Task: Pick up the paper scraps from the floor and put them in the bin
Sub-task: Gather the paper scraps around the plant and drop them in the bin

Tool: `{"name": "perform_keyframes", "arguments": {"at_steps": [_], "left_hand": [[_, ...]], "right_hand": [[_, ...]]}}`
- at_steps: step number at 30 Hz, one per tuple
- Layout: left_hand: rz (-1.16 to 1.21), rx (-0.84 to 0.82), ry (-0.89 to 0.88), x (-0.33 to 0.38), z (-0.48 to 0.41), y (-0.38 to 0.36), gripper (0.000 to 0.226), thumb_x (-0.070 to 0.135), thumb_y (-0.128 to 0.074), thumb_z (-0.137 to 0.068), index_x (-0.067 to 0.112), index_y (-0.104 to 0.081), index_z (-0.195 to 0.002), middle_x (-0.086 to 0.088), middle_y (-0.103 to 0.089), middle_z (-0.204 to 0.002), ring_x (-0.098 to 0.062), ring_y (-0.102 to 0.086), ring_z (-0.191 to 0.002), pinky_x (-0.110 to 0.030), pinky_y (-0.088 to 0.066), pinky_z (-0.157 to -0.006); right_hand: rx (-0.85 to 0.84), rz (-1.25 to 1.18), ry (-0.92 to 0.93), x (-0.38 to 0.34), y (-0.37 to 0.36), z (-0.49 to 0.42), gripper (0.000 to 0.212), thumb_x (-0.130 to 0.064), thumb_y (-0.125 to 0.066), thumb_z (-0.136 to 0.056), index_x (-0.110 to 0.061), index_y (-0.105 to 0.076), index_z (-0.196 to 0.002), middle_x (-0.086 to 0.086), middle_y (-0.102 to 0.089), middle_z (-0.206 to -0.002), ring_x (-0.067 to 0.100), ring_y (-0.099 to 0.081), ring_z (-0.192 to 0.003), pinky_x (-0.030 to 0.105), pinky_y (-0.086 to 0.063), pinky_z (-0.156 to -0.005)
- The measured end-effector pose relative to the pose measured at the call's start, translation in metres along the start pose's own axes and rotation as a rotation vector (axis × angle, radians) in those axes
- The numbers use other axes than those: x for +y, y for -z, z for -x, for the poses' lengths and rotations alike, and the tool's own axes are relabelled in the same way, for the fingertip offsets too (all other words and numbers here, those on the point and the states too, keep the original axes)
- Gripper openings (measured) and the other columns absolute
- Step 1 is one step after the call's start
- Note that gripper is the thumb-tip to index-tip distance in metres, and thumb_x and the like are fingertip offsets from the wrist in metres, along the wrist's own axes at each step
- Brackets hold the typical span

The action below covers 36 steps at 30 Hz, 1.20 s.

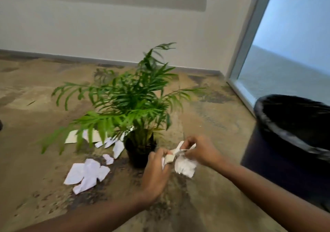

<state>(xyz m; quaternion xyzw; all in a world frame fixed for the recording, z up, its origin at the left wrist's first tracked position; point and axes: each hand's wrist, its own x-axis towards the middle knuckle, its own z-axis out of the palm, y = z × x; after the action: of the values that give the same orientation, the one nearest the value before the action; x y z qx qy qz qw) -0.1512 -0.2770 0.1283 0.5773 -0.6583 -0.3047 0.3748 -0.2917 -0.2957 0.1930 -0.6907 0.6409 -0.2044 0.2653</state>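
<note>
Both hands meet just right of the plant pot, low over the floor. Left hand has fingers curled tight round a wad of white paper scraps; grip is narrow, holding paper. Right hand pinches a strip at the top of the same bunch w/ thumb & fingertips, so its grip is also closed on paper. A bigger crumpled piece hangs below the right hand, touching it; can't tell if it rests on the floor or is lifted.

More loose scraps lie on the floor left of the pot: a cluster of flat torn pieces well left of the left hand, a small bit nearer the pot, & several more under the palm fronds, next to a cream sheet partly hidden by leaves.

Bin stands at the right edge, near the right forearm, dark body w/ a black liner folded over the rim. Inside looks dark; contents can't be made out. Pot holds the green palm; soil not visible. Frame is motion-blurred. Wall & glass panel behind.
</note>
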Motion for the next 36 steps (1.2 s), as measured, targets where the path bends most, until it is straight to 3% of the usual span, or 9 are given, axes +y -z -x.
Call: {"name": "perform_keyframes", "arguments": {"at_steps": [2, 5, 8, 14, 20, 26, 30, 33, 36], "left_hand": [[0.042, 0.007, -0.067, 0.033, -0.010, -0.016, 0.018, 0.025, -0.046, -0.097, 0.011, -0.055, -0.105, -0.014, -0.053, -0.109, -0.025, -0.053, -0.101, -0.028, -0.036, -0.078], [0.096, 0.025, -0.182, 0.086, -0.027, -0.038, 0.019, 0.026, -0.044, -0.098, 0.010, -0.054, -0.104, -0.014, -0.055, -0.111, -0.022, -0.052, -0.097, -0.022, -0.029, -0.066], [0.141, 0.067, -0.254, 0.138, -0.041, -0.060, 0.020, 0.025, -0.044, -0.098, 0.011, -0.054, -0.109, -0.013, -0.056, -0.115, -0.024, -0.053, -0.104, -0.022, -0.032, -0.069], [0.275, 0.029, -0.396, 0.221, -0.051, -0.105, 0.016, 0.022, -0.049, -0.096, 0.014, -0.056, -0.108, -0.011, -0.056, -0.115, -0.018, -0.050, -0.102, -0.020, -0.036, -0.078], [0.287, -0.151, -0.319, 0.258, -0.054, -0.165, 0.017, 0.019, -0.052, -0.094, 0.011, -0.058, -0.107, -0.015, -0.059, -0.114, -0.028, -0.055, -0.107, -0.033, -0.043, -0.081], [0.106, -0.343, -0.141, 0.262, -0.065, -0.201, 0.025, 0.019, -0.058, -0.088, 0.010, -0.056, -0.111, -0.015, -0.055, -0.123, -0.029, -0.055, -0.108, -0.030, -0.042, -0.082], [-0.142, -0.529, -0.056, 0.256, -0.070, -0.204, 0.062, 0.018, -0.065, -0.082, 0.012, -0.036, -0.136, -0.017, -0.040, -0.139, -0.034, -0.047, -0.123, -0.044, -0.041, -0.106], [-0.233, -0.557, -0.151, 0.254, -0.069, -0.198, 0.069, 0.018, -0.064, -0.084, 0.012, -0.029, -0.142, -0.018, -0.033, -0.144, -0.035, -0.042, -0.129, -0.047, -0.038, -0.108], [-0.285, -0.396, -0.428, 0.253, -0.062, -0.180, 0.056, 0.024, -0.056, -0.090, 0.015, -0.035, -0.141, -0.014, -0.040, -0.142, -0.031, -0.047, -0.126, -0.045, -0.039, -0.106]], "right_hand": [[0.104, 0.012, 0.017, 0.007, 0.037, 0.011, 0.009, -0.005, -0.068, -0.077, -0.002, -0.071, -0.085, 0.003, -0.063, -0.078, 0.009, -0.054, -0.069, 0.004, -0.036, -0.047], [0.239, 0.024, 0.005, 0.021, 0.088, 0.026, 0.016, 0.000, -0.063, -0.077, -0.015, -0.065, -0.070, 0.001, -0.059, -0.072, 0.007, -0.049, -0.058, 0.001, -0.035, -0.045], [0.399, -0.033, -0.019, 0.036, 0.131, 0.039, 0.015, 0.002, -0.063, -0.076, -0.012, -0.067, -0.076, 0.001, -0.059, -0.072, 0.000, -0.048, -0.055, -0.003, -0.035, -0.043], [0.655, -0.135, -0.045, 0.072, 0.201, 0.063, 0.015, -0.002, -0.065, -0.076, -0.016, -0.066, -0.078, 0.001, -0.062, -0.078, 0.011, -0.055, -0.072, 0.010, -0.038, -0.055], [0.795, -0.059, -0.182, 0.124, 0.217, 0.071, 0.009, -0.002, -0.063, -0.080, -0.006, -0.068, -0.085, 0.007, -0.064, -0.087, 0.017, -0.056, -0.082, 0.014, -0.038, -0.057], [0.711, 0.057, -0.331, 0.158, 0.208, 0.071, 0.015, -0.011, -0.062, -0.084, -0.008, -0.065, -0.098, 0.016, -0.063, -0.108, 0.028, -0.060, -0.097, 0.031, -0.045, -0.077], [0.416, 0.066, -0.484, 0.161, 0.202, 0.073, 0.039, -0.015, -0.061, -0.087, -0.015, -0.054, -0.125, 0.013, -0.053, -0.128, 0.025, -0.059, -0.101, 0.035, -0.050, -0.080], [0.290, 0.142, -0.549, 0.157, 0.201, 0.074, 0.049, -0.020, -0.059, -0.089, -0.019, -0.044, -0.136, 0.011, -0.047, -0.137, 0.026, -0.052, -0.117, 0.034, -0.047, -0.085], [0.370, 0.265, -0.482, 0.146, 0.205, 0.073, 0.046, -0.022, -0.058, -0.089, -0.017, -0.047, -0.134, 0.012, -0.050, -0.136, 0.029, -0.050, -0.122, 0.038, -0.044, -0.102]]}}
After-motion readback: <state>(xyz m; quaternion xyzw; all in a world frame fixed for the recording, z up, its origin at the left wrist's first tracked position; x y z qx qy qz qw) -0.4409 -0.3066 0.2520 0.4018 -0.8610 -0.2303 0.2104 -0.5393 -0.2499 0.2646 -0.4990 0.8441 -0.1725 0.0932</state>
